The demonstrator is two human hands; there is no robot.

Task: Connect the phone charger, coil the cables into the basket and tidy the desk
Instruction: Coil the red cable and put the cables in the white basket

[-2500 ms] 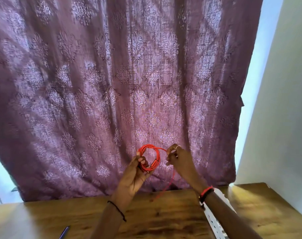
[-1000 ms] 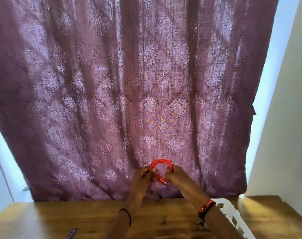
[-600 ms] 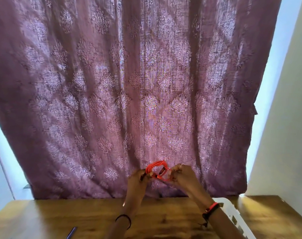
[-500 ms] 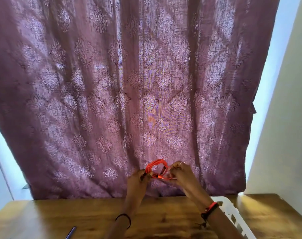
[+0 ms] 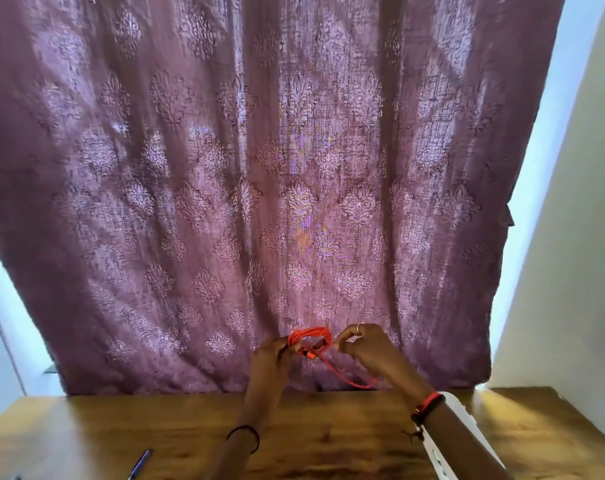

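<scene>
I hold the red cable up in front of the curtain, above the far edge of the table. It is wound into a small coil of several loops. My left hand grips the coil's left side, fingers curled round the strands, and a dark plug end sits just beside those fingers. My right hand pinches the coil's right side between thumb and fingertips (there is a ring on one finger). A loose tail of the cable runs down from the coil and bends under my right hand toward the wrist. It hangs clear of the table.

A black band circles my left wrist, a red and black one my right. Under my right forearm lies a white plastic piece with slots, mostly hidden. A pen lies near the table's front left edge, well apart from my hands. A pale wall stands to the right.
</scene>
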